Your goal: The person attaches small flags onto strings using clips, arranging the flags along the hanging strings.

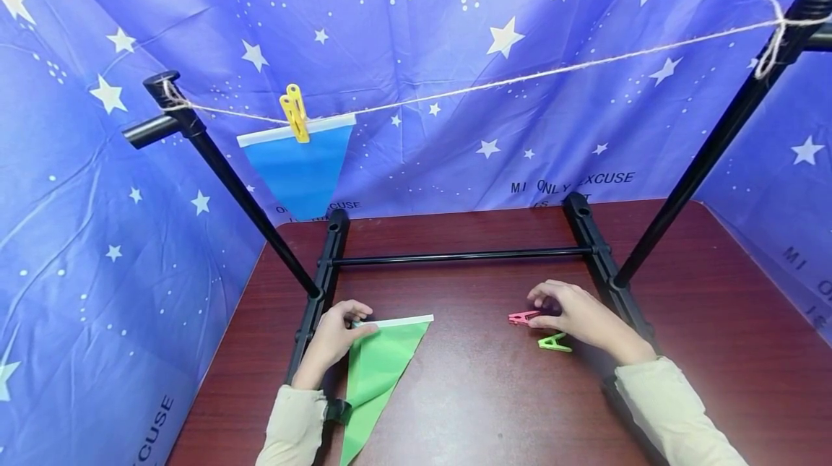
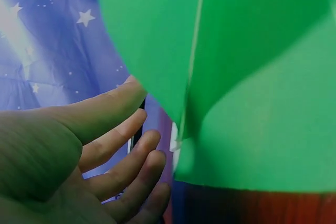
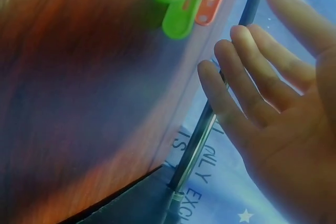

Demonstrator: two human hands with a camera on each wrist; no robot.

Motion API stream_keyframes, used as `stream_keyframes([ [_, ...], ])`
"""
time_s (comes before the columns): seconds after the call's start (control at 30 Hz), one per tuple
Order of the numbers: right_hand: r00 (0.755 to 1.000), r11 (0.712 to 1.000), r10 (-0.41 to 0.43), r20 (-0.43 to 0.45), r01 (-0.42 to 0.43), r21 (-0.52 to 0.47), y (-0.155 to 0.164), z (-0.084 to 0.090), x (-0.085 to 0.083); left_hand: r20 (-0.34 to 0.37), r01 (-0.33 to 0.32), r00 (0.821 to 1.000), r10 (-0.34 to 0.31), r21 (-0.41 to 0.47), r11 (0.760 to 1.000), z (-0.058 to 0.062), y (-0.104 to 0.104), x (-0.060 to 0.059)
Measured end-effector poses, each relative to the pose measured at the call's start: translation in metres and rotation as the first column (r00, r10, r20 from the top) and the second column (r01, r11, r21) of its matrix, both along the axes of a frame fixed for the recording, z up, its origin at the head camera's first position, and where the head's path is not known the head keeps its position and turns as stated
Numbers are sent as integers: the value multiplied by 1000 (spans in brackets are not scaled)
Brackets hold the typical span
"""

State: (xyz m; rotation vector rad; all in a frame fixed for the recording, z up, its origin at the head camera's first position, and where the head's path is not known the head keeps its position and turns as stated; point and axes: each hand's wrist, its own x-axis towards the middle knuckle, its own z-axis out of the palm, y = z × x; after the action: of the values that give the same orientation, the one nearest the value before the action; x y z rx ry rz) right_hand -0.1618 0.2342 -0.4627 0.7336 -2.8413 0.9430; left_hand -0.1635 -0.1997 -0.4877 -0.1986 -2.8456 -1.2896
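My left hand (image 1: 334,336) pinches the white-banded top edge of a green triangular pennant (image 1: 383,357) near its left corner, thumb in front. In the left wrist view, the creased pennant (image 2: 252,77) fills much of the picture beside the thumb. Over on the right, my right hand (image 1: 575,314) reaches round the rear end of a pink clothespin (image 1: 522,317), fingers bent apart from the thumb. A green clothespin (image 1: 555,342) lies just below that hand. In the right wrist view, the fingers (image 3: 257,82) are spread, with a gap to both clothespins.
A string (image 1: 539,76) runs between two black posts (image 1: 250,202) of a frame standing on the brown table (image 1: 468,379). A yellow clothespin (image 1: 295,115) holds a blue pennant (image 1: 295,170) on its left part. A crossbar (image 1: 461,256) spans the frame's base before the starry curtain (image 1: 429,25).
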Motion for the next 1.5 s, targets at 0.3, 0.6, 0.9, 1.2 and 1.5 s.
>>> stream_keyframes([
  [0.3, 1000, 999, 7, 29, -9, 43, 1, -5, 0, 14, -37, 999, 37, -19, 999, -10, 3, -2],
  [0.6, 999, 998, 4, 44, -7, 61, 2, -10, -2, 27, -71, 997, 72, -42, 997, -12, 7, -4],
  [0.9, 998, 997, -1, 57, -3, 83, 1, -12, -2, 45, -85, 995, 85, -20, 996, -13, 8, -5],
  [1.2, 998, 996, -17, 60, 11, 94, 1, -15, -3, 66, -79, 995, 80, -10, 997, -13, 7, -6],
  [1.5, 997, 997, -31, 72, 25, 80, 2, -16, -4, 89, -79, 993, 79, -13, 997, -14, 7, -5],
])
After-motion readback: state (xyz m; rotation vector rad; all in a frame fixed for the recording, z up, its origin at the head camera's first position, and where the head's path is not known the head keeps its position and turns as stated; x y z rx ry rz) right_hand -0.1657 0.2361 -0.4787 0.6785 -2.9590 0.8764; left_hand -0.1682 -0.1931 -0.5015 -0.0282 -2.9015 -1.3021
